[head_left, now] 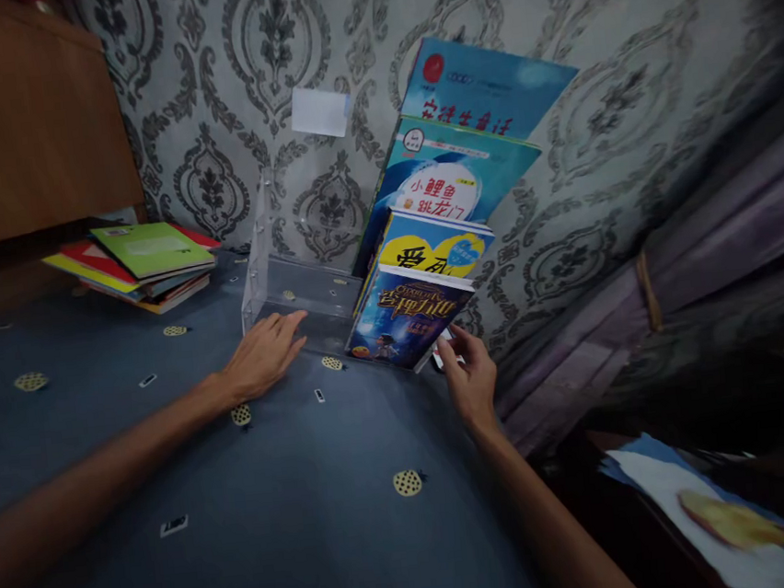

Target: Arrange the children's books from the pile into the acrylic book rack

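Shelving looks part done: glossy books (446, 176) stand in four steps at the right of a clear, stiff plastic rack (259, 270), while a flat pile of books (152, 250) on the patterned blue cloth (276, 527) is perhaps still to place. The left hand (265, 354) lies at the rack's front, fingers loosely stretched, holding nothing; the right hand (470, 379) curls its fingers beside the front book (409, 318), grip unclear

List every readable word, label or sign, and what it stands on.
"安徒生童话", lower edge covered: rearmost book
"小鲤鱼跳龙门": second book
"爱", next characters partly covered: third book
Front book: title too blurred
Smaller cover print, blue cloth's marks: too small
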Demonstrator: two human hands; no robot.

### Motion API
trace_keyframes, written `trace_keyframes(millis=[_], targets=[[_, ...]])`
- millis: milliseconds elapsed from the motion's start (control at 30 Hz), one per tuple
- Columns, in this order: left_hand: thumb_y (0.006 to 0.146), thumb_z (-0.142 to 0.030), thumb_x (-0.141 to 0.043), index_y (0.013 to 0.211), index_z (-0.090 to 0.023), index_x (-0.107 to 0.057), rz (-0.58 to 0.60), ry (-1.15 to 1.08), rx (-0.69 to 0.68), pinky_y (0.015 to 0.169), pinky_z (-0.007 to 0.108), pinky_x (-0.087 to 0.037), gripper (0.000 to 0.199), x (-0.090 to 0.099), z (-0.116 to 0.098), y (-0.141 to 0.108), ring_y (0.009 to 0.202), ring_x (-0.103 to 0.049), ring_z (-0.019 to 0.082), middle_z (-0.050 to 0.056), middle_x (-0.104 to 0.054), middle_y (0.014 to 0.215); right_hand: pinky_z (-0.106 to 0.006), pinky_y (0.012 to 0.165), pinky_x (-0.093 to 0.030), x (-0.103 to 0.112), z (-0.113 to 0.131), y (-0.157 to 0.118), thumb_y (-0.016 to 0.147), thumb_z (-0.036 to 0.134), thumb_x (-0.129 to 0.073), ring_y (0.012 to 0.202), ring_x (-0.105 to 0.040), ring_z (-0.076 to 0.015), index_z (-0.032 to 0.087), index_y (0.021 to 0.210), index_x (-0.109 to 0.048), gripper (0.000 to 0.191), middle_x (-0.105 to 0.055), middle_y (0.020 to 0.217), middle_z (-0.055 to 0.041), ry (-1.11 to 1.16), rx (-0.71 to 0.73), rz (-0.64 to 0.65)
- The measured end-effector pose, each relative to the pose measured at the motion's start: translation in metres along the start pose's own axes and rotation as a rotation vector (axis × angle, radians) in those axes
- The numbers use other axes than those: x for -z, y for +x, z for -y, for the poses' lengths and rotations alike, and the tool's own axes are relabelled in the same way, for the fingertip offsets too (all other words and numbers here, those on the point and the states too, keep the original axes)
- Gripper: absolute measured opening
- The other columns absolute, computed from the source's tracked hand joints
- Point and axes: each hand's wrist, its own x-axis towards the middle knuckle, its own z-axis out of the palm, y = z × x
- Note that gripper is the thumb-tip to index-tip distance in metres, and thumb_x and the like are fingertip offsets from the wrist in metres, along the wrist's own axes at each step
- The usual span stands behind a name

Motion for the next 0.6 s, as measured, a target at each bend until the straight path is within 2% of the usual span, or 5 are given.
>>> trace_keyframes(millis=[133,233,367,600], targets=[[0.102,-0.032,-0.037,0.132,-0.016,-0.052,-0.008,0.015,-0.018,0.091,0.042,-0.052,0.037,0.002,0.022,-0.026,0.098,-0.063,0.026,0.011,-0.067,0.102,-0.035,0.069,-0.053,0.003,-0.006,-0.019,0.085,0.059,-0.062,0.088,-0.063,-0.0231,0.020,0.118,-0.067,0.052,-0.065,0.098,-0.0082,-0.046,-0.028,0.023],[0.102,-0.031,-0.037,0.131,-0.016,-0.053,-0.018,0.019,0.017,0.092,0.041,-0.052,0.036,0.003,0.030,-0.034,0.098,-0.063,0.025,0.009,-0.067,0.101,-0.037,0.068,-0.053,0.003,-0.012,-0.029,0.084,0.060,-0.060,0.091,-0.064,-0.0254,0.020,0.115,-0.067,0.051,-0.067,0.103,-0.0107,-0.075,-0.042,0.061],[0.102,-0.030,-0.036,0.129,-0.016,-0.053,-0.019,-0.020,0.041,0.091,0.041,-0.052,0.036,0.002,0.030,-0.034,0.098,-0.063,0.025,0.009,-0.067,0.101,-0.038,0.065,-0.053,0.003,-0.019,-0.037,0.084,0.061,-0.059,0.091,-0.064,-0.0273,0.021,0.115,-0.065,0.051,-0.068,0.104,-0.0112,-0.093,-0.082,0.113],[0.103,-0.026,-0.035,0.120,-0.015,-0.058,0.079,-0.058,-0.061,0.092,0.040,-0.051,0.031,-0.002,0.018,-0.038,0.102,-0.060,0.025,0.011,-0.067,0.107,-0.036,0.060,-0.053,-0.001,-0.027,-0.038,0.082,0.058,-0.062,0.094,-0.064,-0.0281,0.023,0.113,-0.060,0.047,-0.067,0.108,-0.0121,-0.025,-0.156,0.124]])
